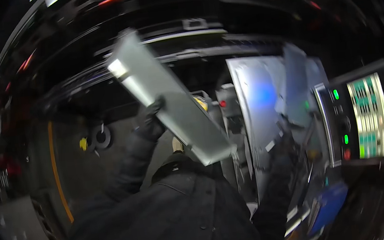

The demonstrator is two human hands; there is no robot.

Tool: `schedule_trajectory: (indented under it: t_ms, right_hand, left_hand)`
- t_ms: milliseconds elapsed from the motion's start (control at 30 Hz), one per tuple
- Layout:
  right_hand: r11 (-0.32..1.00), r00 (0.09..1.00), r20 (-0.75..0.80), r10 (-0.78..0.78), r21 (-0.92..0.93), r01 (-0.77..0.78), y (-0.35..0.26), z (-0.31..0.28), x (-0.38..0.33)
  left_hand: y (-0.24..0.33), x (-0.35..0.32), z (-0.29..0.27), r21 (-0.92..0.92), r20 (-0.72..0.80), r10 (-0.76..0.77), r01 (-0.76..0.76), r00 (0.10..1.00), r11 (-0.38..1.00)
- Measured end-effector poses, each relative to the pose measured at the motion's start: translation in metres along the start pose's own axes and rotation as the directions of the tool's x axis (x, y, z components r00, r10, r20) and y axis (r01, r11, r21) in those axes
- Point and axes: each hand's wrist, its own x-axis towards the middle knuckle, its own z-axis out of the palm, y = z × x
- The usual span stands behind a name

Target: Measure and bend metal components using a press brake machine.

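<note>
My left hand (153,114), in a black glove, grips the long edge of a bent grey sheet-metal panel (170,98). The panel is long and narrow with a folded rim, and it slants in front of me from upper left to lower right. To the right, my right hand (286,139) is over a silvery work surface (254,107), dark and smeared by motion, so its fingers do not show clearly. Just beyond it a thin, shiny greyish sheet (295,85) stands tilted; whether the hand touches it I cannot tell. A small white piece (270,146) shows beside that hand.
A control screen (369,117) with green lit buttons stands at the right. Below it is a blue object (328,206), perhaps a bin or folder. A dark machine bed (180,59) runs across ahead. On the floor at left lie a coiled hose or cable (102,138) and an orange line (56,170).
</note>
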Motion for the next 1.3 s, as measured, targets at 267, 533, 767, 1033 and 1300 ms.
schedule_trajectory:
  t_ms: [267, 533, 767, 1033, 1300]
  right_hand:
    - [0.986, 0.99, -0.071, 0.123, 0.122, -0.114, 0.063, 0.011, 0.125]
    - [0.804, 0.978, -0.095, -0.188, 0.556, 0.209, -0.175, -0.029, 0.131]
    - [0.786, 0.807, -0.118, -0.579, 0.185, 0.59, -0.258, -0.002, 0.168]
    - [0.797, 0.801, -0.016, -0.598, 0.091, 0.597, -0.254, 0.004, 0.174]
    - [0.848, 0.858, 0.082, -0.507, 0.223, 0.48, -0.252, 0.0, 0.178]
  left_hand:
    - [-0.006, 0.032, 0.02, 0.503, -0.081, -0.056, 0.089, 0.995, 0.86]
    - [-0.038, 0.007, 0.117, -0.306, 0.159, -0.668, 0.68, 0.727, 0.667]
    - [-0.062, 0.001, 0.129, -0.237, 0.149, -0.678, 0.692, 0.719, 0.682]
    - [-0.064, -0.004, 0.135, -0.38, 0.28, -0.698, 0.744, 0.659, 0.55]
    - [-0.067, 0.003, 0.137, -0.427, 0.585, -0.642, 0.861, 0.495, 0.275]
